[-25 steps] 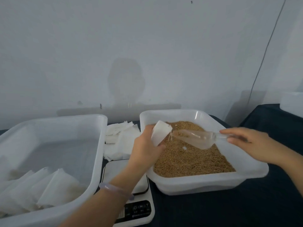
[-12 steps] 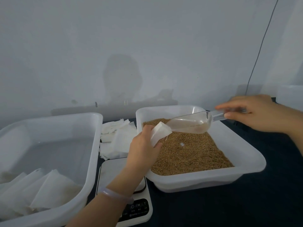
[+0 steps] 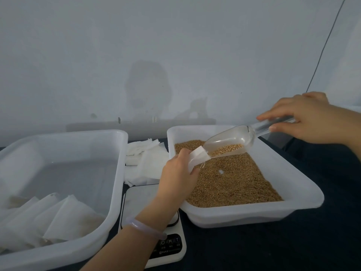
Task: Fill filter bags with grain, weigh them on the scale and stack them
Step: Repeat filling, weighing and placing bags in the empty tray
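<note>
My left hand [image 3: 176,174] grips a white filter bag [image 3: 197,158] above the near left part of the grain tray [image 3: 304,194], its mouth turned up to the right. My right hand [image 3: 304,116] pinches the handle of a clear plastic scoop [image 3: 232,140]. The scoop is tilted down to the left, its lip at the bag's mouth, with a little brown grain in it. Brown grain [image 3: 232,180] fills the tray. The white scale [image 3: 166,243] sits between the two trays, partly under my left forearm. Filled bags [image 3: 48,218] lie overlapping in the left tub [image 3: 115,159].
A loose pile of empty white filter bags [image 3: 144,159] lies behind the scale, between the trays. A grey wall stands close behind. A thin cable [image 3: 322,47] runs down the wall at the right. Dark cloth covers the table [image 3: 273,247].
My right hand lifted the scoop out of the grain, raised its handle and brought its lip to the bag. Grain now sits in the scoop. My left hand stayed over the tray.
</note>
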The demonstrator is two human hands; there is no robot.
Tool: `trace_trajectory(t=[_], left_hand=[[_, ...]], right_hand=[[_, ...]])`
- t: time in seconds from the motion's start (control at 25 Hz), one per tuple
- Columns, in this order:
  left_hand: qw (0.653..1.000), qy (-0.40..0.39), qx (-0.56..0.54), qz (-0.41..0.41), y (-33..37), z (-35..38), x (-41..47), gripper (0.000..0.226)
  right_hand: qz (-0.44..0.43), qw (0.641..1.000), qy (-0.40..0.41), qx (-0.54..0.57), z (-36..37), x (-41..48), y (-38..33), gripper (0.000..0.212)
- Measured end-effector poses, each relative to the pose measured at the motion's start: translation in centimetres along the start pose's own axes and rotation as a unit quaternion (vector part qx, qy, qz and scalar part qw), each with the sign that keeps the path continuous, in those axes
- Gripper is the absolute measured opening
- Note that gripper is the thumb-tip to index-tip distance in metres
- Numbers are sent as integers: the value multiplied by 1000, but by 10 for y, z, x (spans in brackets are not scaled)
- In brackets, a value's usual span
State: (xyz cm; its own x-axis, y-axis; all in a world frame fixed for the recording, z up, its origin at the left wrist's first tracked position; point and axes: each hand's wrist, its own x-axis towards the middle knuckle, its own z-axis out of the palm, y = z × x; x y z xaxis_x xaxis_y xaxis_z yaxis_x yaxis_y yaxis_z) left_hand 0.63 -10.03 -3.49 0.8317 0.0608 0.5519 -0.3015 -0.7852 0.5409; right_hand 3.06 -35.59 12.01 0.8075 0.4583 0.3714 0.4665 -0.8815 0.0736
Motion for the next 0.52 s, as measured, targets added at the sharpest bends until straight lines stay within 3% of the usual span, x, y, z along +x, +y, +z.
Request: trace_trajectory(t=[0.52], left_hand=[[1000,4,-14,-13,-2,2,0,31]], right_hand=[[-20,1000,19,4,3,2,-4,29]])
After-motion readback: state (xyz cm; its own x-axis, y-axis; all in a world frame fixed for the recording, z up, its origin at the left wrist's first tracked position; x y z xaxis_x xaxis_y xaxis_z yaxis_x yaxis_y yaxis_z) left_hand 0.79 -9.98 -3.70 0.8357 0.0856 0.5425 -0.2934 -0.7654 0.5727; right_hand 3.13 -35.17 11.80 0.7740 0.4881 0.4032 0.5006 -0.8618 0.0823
